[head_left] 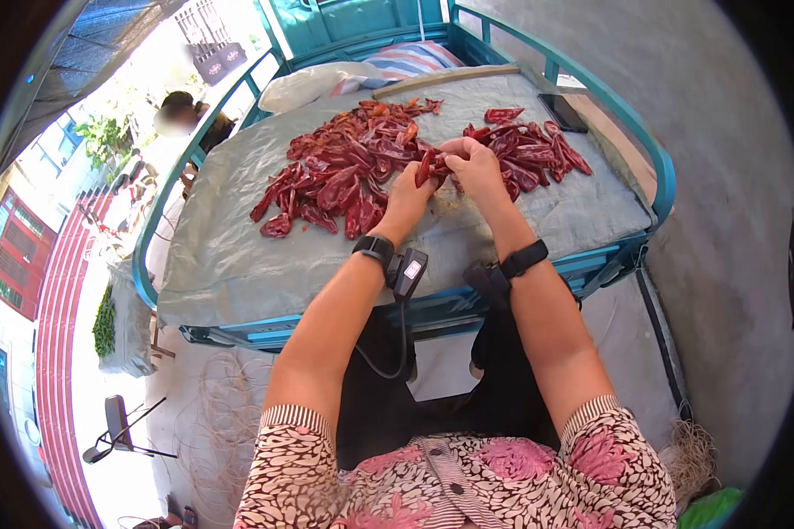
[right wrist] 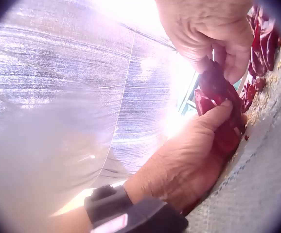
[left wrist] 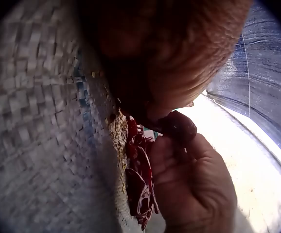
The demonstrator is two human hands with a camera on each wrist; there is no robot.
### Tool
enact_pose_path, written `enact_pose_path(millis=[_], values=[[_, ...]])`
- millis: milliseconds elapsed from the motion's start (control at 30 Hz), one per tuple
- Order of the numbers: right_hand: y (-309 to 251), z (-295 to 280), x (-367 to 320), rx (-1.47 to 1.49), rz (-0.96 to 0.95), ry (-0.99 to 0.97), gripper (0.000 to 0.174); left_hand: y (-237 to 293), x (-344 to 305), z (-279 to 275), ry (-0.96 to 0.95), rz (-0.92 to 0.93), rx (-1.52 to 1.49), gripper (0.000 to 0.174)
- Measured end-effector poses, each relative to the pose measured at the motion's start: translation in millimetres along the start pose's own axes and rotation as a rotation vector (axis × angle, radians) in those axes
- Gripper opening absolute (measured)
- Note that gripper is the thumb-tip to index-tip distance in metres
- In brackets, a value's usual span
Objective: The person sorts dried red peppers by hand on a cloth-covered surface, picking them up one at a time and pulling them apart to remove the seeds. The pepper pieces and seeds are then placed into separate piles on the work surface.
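Observation:
Between my two hands is a dark red dried chili pepper (right wrist: 218, 87), close over the grey woven sheet. My left hand (head_left: 406, 201) grips its body, the thumb laid along it in the right wrist view. From the other side, my right hand (head_left: 478, 167) pinches the chili's upper end between thumb and fingers. In the left wrist view the chili's shiny tip (left wrist: 182, 127) shows between both hands. To the left lies a large heap of dried chilies (head_left: 335, 167); a smaller pile (head_left: 529, 154) spreads just right of my right hand.
The woven sheet (head_left: 229, 238) covers the bed of a teal cart with side rails (head_left: 573, 66). Pale seeds (left wrist: 118, 145) are scattered under my hands. A dark phone (head_left: 563, 113) lies at the right edge, a white sack (head_left: 313, 84) at the back. Another person (head_left: 216, 130) is beyond the left rail.

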State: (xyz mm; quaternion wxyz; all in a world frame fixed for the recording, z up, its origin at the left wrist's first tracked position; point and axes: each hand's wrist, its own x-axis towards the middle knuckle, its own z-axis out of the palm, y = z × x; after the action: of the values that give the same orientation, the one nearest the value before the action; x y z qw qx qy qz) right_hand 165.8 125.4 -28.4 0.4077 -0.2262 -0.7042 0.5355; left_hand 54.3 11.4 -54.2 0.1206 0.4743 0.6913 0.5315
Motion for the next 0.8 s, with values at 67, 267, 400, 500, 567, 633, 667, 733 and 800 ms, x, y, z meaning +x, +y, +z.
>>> enact_pose_path(millis=[67,267,400,500,567,633,667,733,800], values=[[-1,3,-2,0.071,0.042,0.011,0.02,-6,1,-1,0.002,0.027,-0.022,0.028],[-39,-6,-14,0.168,0.258,-0.219,0.025,-4,-5,-5,0.02,-0.048,-0.136,0.024],[-36,-12,-12,0.171,0.179,-0.353,0.024,1,-7,-7,0.004,-0.138,-0.205,0.02],[-20,-8,-11,0.081,0.093,-0.235,0.021,-8,-6,0,0.064,-0.087,-0.236,0.015],[-16,-14,-10,-0.039,0.07,-0.187,0.02,-5,-8,1,0.096,-0.086,-0.198,0.014],[-19,-21,-14,-0.137,-0.04,-0.121,0.019,-4,-10,-2,0.084,-0.138,-0.216,0.021],[-21,-25,-13,-0.187,-0.098,-0.088,0.019,-4,-9,-3,0.078,-0.161,-0.226,0.024],[-29,-35,-5,-0.156,-0.098,0.04,0.021,3,-11,-5,0.111,-0.141,-0.175,0.024],[-37,-45,9,-0.096,-0.103,0.136,0.026,5,-11,-3,0.152,-0.1,-0.149,0.023]])
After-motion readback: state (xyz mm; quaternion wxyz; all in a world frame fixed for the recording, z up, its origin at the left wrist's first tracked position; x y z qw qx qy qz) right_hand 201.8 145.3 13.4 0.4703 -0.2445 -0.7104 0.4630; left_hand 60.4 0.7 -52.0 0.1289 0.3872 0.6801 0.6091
